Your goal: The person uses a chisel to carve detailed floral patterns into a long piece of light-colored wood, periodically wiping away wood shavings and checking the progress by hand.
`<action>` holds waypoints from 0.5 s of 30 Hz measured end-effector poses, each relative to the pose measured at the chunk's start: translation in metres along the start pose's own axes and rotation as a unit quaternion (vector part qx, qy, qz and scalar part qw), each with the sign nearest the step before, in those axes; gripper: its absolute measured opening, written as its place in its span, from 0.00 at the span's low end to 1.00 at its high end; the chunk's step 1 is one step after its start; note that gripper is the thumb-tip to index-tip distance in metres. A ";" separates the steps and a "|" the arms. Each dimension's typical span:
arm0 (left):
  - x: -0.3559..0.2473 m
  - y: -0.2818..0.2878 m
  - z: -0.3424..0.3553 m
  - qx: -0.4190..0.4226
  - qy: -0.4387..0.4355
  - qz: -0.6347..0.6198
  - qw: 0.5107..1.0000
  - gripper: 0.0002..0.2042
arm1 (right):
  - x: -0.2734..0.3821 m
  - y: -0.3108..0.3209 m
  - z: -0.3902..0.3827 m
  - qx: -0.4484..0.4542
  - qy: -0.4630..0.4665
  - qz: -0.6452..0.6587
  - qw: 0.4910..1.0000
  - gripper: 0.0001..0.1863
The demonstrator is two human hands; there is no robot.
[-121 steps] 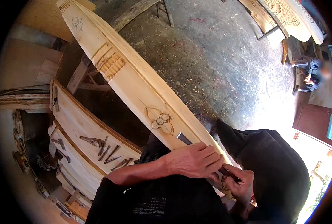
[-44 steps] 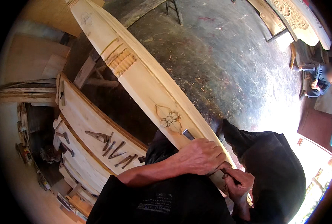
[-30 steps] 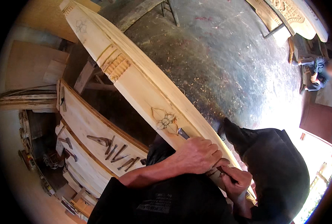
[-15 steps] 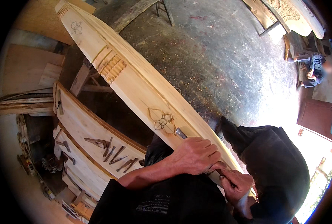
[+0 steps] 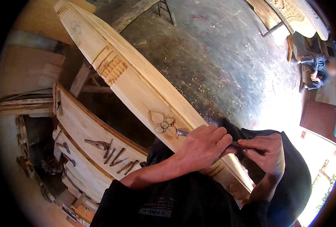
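A long pale wooden beam (image 5: 137, 96) runs from the far left toward my lap, with a carved four-petal flower (image 5: 165, 124) on its face. My left hand (image 5: 204, 146) is closed around the shaft of a carving gouge (image 5: 182, 132), whose metal blade meets the wood at the flower's near right petal. At the other end, my right hand (image 5: 265, 152) pinches the dark handle between thumb and fingers. The left palm rests close over the beam; the right hand is above its far edge. A ribbed carved band (image 5: 114, 70) lies farther up the beam.
Several chisels (image 5: 117, 156) and a wooden mallet-like tool (image 5: 96, 143) lie on a curved board (image 5: 88, 123) at left. A trestle (image 5: 81, 79) stands beneath the beam. Wood chips litter the concrete floor (image 5: 213, 68). A person (image 5: 317, 72) sits at far right, near carved panels (image 5: 289, 13).
My right hand has moved up and to the right, from low beside the left hand to the gouge's handle end. My left hand has shifted slightly right. The blade now sits against the petal.
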State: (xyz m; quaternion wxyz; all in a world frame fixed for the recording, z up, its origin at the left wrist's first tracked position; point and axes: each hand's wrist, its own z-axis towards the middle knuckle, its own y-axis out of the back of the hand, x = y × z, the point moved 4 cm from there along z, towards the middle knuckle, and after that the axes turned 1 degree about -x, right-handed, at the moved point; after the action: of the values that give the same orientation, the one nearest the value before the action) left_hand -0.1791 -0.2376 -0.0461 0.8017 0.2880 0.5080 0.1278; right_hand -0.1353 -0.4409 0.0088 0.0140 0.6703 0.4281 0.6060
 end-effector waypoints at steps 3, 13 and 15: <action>-0.001 0.000 -0.002 0.006 -0.022 0.037 0.999 0.15 | -0.005 0.002 0.002 0.016 0.040 -0.040 0.998 0.16; -0.008 -0.005 -0.013 0.006 -0.102 0.122 0.987 0.19 | -0.035 -0.004 -0.009 0.014 0.000 0.056 0.998 0.16; -0.008 -0.004 -0.008 0.014 -0.095 0.092 0.991 0.20 | -0.030 -0.003 -0.019 -0.028 0.009 0.065 0.997 0.16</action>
State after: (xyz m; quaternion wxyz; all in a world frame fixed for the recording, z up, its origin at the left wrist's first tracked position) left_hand -0.1901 -0.2419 -0.0454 0.8271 0.3557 0.4023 0.1662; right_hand -0.1495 -0.4660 -0.0115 -0.0101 0.6903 0.3666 0.6237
